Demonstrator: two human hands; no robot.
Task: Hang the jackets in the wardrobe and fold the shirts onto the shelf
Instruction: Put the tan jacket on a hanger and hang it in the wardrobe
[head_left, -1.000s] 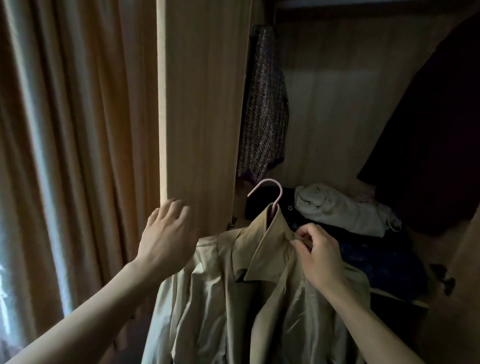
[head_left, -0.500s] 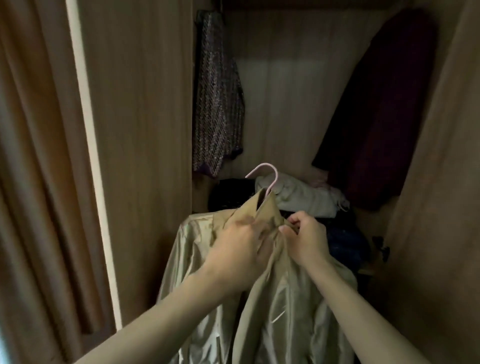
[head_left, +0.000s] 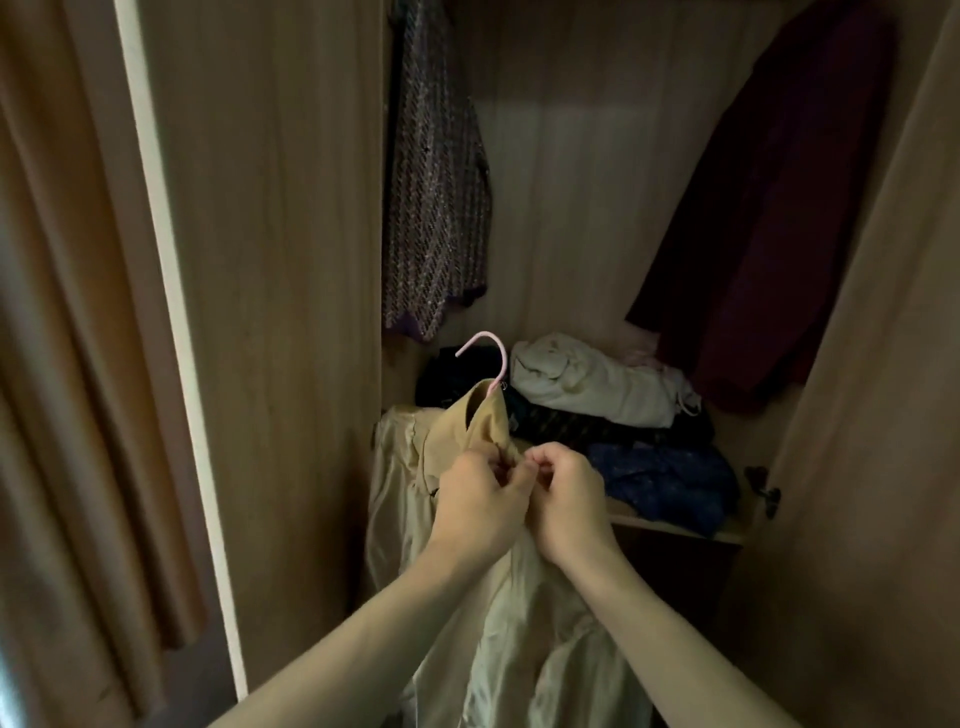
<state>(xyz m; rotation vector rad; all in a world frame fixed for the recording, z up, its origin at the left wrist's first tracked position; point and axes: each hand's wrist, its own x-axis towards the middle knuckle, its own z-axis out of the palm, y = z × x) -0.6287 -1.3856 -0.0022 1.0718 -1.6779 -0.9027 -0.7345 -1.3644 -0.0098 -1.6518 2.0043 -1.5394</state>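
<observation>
Head view, both hands (head_left: 524, 499) pinching beige jacket (head_left: 483, 431) collar

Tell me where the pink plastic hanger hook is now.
In the head view, the pink plastic hanger hook rises from the beige jacket's collar at centre, before the dark folded clothes, left of the pale bundle.

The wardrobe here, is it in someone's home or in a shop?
Most likely a home bedroom: an open wooden wardrobe with a tweed jacket hanging, crumpled clothes piled inside, and curtains beside it.
</observation>
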